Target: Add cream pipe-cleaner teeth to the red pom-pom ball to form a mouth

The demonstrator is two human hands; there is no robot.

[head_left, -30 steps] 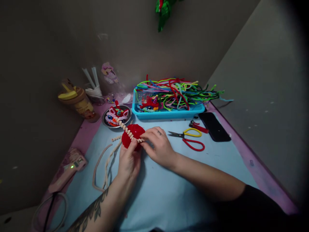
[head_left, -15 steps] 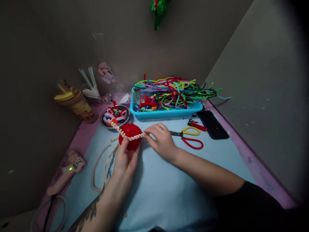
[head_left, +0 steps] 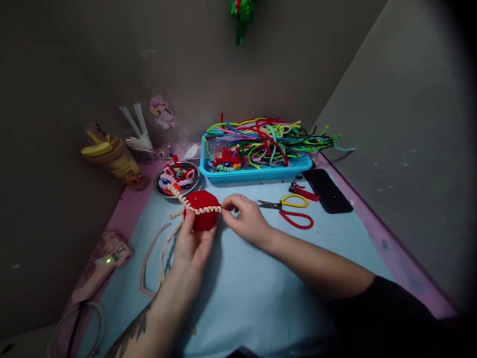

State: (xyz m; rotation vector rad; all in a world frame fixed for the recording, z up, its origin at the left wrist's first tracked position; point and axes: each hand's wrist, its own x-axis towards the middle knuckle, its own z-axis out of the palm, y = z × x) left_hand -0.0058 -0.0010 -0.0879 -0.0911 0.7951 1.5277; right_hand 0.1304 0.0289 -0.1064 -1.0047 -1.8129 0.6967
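My left hand (head_left: pixel 194 243) grips a round red fuzzy ball (head_left: pixel 203 210) from below, just above the light blue mat (head_left: pixel 261 293). A coiled cream pipe cleaner (head_left: pixel 190 204) lies across the top of the ball. My right hand (head_left: pixel 248 216) pinches the right end of that coil beside the ball. The coil's other end sticks out to the upper left, toward a small metal dish (head_left: pixel 175 181).
A blue tray (head_left: pixel 257 174) of several coloured pipe cleaners stands at the back. Scissors (head_left: pixel 288 209), red clippers (head_left: pixel 303 192) and a black phone (head_left: pixel 328 191) lie to the right. Loose cream pipe cleaners (head_left: pixel 156 253), a pink glue gun (head_left: pixel 100 263) and a lidded cup (head_left: pixel 112 159) are left.
The coil has been drawn flatter across the top of the ball, and my right hand has closed into a tighter pinch on its end. Both hands shifted slightly left.
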